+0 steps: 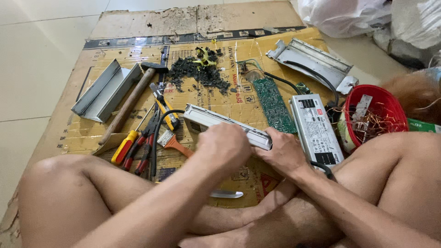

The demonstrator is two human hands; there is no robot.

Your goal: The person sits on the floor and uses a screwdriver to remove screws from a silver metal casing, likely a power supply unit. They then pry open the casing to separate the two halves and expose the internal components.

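Note:
I sit on the floor over a flattened cardboard sheet (239,18). A long grey metal power-supply casing (209,118) lies across its middle. My left hand (223,146) is closed over the casing's middle, its fingers curled down on the top. My right hand (282,154) grips the casing's right end. A second silver power-supply box (316,128) with a black cable lies just right of my right hand. A green circuit board (274,103) rests behind the casing.
Left of the casing lie a hammer (131,101), pliers (146,144), a yellow-handled screwdriver (124,147) and a small brush (173,142). A knife blade (227,194) lies near my legs. Black debris (200,71), bent metal channels (108,89) and a red bowl (374,115) of scrap surround them.

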